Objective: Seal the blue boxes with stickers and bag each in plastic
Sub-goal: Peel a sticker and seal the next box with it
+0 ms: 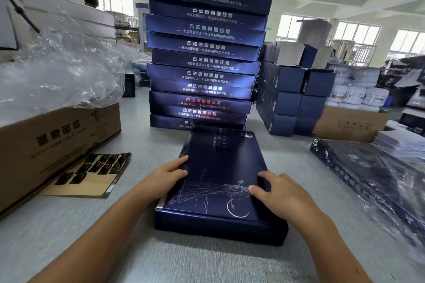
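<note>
Blue box lies flat on the bench, lower centre of the frame, its far end near the foot of the tall stack of blue boxes. Your left hand rests on the lid's left edge, fingers mostly straight. Your right hand lies flat on the lid at lower right, fingers spread. Neither grips anything

What could go wrong:
- Near left corner of the lid shows a pale edge, perhaps not fully seated; a sticker put on over a gap may lift
- Stack in the upper centre is unevenly offset; slide the box forward and you may knock its base and bring it down
- Sticker sheet sits lower left by the cardboard carton, well apart from the box; reaching for it frees the lid to spring up

Hard to make out:
- No sticker visible on this box; its front wall is in shadow, sealed or not I cannot tell
- Left thumb placement unclear
- Plastic heap, upper left: single bags cannot be told apart
- Bagged dark boxes at the right edge are blurred, count unclear
</note>
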